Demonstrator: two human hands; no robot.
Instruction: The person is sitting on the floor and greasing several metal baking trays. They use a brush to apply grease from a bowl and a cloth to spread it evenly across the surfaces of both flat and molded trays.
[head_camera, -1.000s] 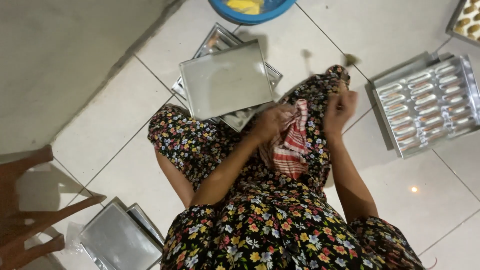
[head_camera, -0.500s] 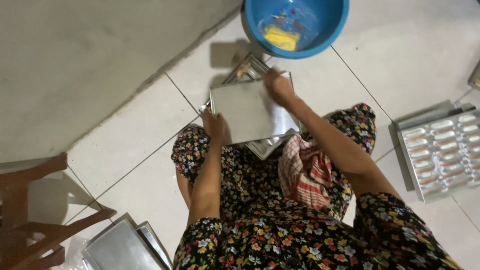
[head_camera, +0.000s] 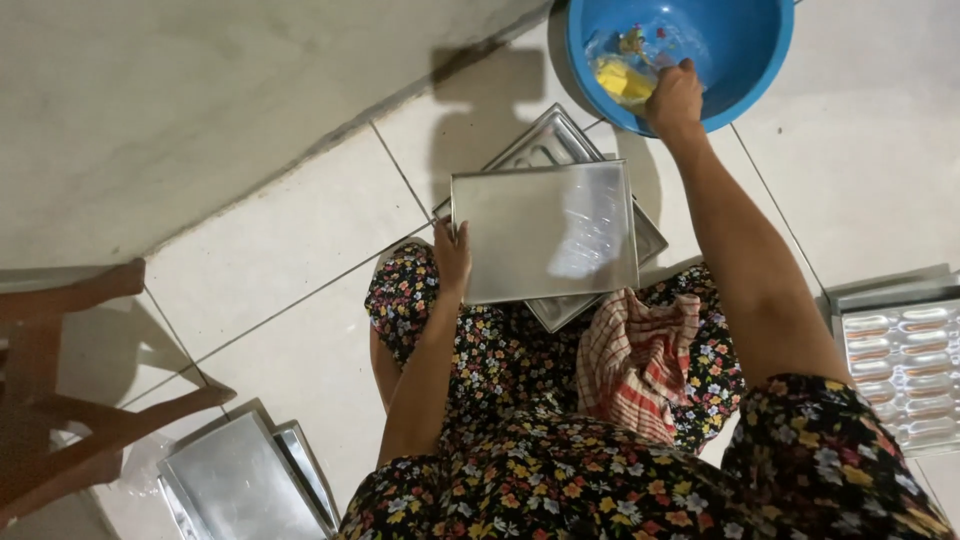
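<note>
- My left hand (head_camera: 452, 257) grips the flat metal tray (head_camera: 545, 232) at its left edge.
- My right hand (head_camera: 674, 97), closed, reaches forward into the blue basin (head_camera: 760, 60), beyond the tray.

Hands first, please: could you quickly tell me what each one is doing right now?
Left hand: gripping the left edge of the flat metal tray.
Right hand: reaching into the blue bowl, fingers curled; what it holds cannot be told.

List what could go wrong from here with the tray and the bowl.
The flat metal tray is steadied only by the left hand at one edge, atop a skewed stack; it could slide off. The right hand reaches far into the blue bowl, so drips may land on the tray.
</note>
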